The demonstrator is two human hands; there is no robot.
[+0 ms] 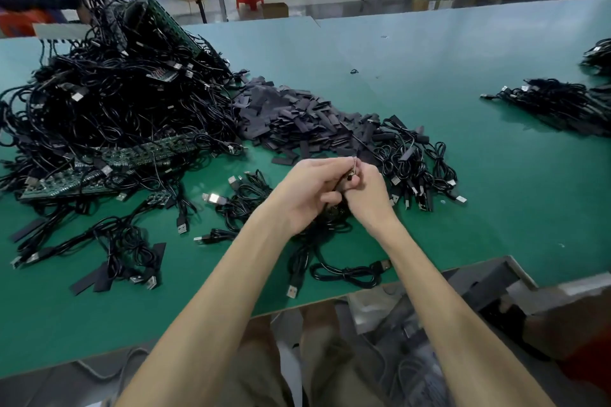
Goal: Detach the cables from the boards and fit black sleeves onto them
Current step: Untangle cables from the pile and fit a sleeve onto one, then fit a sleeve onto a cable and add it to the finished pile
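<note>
Right under the wrists, by the table (496, 208) edge, a loose cable (347, 273) lay coiled on the green top. Just above it the left hand (305, 195) and right hand (367, 196) were bunched together, fingers curled, both pinching the end of one black held cable (334, 220). Its silver plug (354, 160) poked up at the fingertips and the rest dangled below. Just past the hands sat the pile of black sleeves (297, 119). Further off to the left was a huge cable tangle (99, 92) draped over the green boards (132, 155). Way out to the right lay another bundle (555, 102).
</note>
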